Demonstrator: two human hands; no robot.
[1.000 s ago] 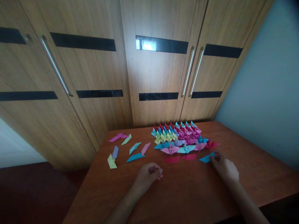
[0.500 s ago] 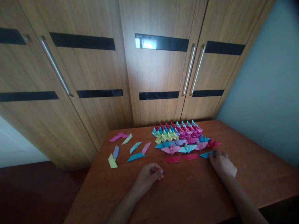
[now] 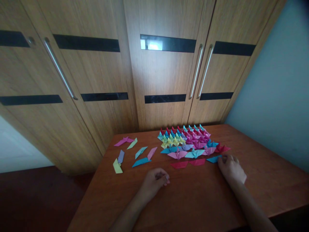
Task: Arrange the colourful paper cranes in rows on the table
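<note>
One blue folded paper [image 3: 213, 159], flat beside two red folded papers [image 3: 179, 165], apparently aligned to continue their row; right hand [image 3: 231, 169] at its right end, pinch indiscernible; left hand [image 3: 154, 183] loosely curled, closure unclear.

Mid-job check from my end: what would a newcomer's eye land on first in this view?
Probably the bright rows of folded paper cranes at the table's far side, right of centre. Next, the right hand, its fingers at the right end of a blue folded piece in front of them. Then the loose folded pieces scattered at left.
</note>
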